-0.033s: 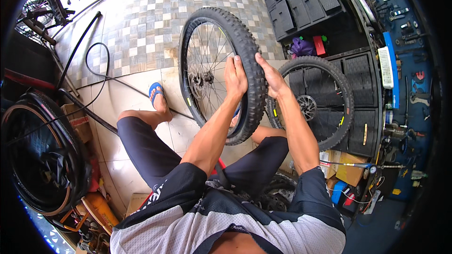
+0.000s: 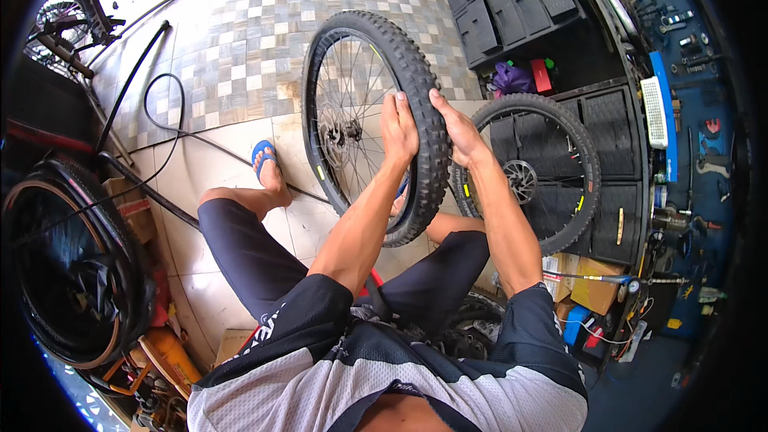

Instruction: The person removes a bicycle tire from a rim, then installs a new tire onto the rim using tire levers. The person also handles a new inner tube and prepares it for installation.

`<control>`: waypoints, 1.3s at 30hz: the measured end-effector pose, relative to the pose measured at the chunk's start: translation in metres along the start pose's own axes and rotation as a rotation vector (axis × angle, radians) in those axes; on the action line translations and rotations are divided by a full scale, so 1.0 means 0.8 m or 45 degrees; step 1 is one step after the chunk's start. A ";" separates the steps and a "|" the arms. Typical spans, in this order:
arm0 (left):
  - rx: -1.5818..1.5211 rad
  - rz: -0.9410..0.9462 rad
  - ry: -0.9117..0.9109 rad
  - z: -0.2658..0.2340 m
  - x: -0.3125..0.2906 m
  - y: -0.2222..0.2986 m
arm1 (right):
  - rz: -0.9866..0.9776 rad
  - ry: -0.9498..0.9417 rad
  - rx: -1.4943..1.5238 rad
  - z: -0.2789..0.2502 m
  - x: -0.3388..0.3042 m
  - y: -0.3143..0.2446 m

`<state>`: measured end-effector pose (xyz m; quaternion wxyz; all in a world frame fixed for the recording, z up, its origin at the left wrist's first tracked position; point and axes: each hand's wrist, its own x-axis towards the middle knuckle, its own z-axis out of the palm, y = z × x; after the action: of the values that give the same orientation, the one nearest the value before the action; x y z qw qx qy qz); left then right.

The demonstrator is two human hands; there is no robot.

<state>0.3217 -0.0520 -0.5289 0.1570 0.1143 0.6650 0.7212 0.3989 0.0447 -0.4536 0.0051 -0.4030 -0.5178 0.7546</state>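
Note:
A bicycle wheel with a knobby black tyre, thin spokes and a disc rotor stands upright and tilted in front of me, between my knees. My left hand is closed on the tyre from the rim side. Against the tyre's outer side presses my right hand, its thumb pointing up; its other fingers are mostly hidden behind the tyre. A second knobby wheel, also with a rotor, leans on black drawers just right of my right forearm.
Black drawers and a tool board line the right side. Cardboard boxes and a pump-like tool lie below. Several tyres hang at left. A black hose loops over the tiled floor near my blue flip-flop.
Both hands and the held wheel have shifted very slightly up and left. The grip looks the same.

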 end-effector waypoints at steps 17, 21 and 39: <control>-0.061 -0.040 0.106 0.005 0.049 -0.019 | -0.398 0.254 -0.327 0.003 0.011 0.026; -0.071 -0.035 0.194 0.002 0.083 -0.021 | -0.677 0.629 -0.729 0.052 0.001 0.061; 0.438 -0.074 -0.813 -0.163 -0.041 -0.071 | -0.618 0.583 -1.164 0.083 0.078 -0.031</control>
<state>0.3078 -0.1811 -0.5956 0.3558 0.3395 0.6970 0.5219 0.3062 0.0314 -0.4620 0.1157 -0.3868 -0.8555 0.3242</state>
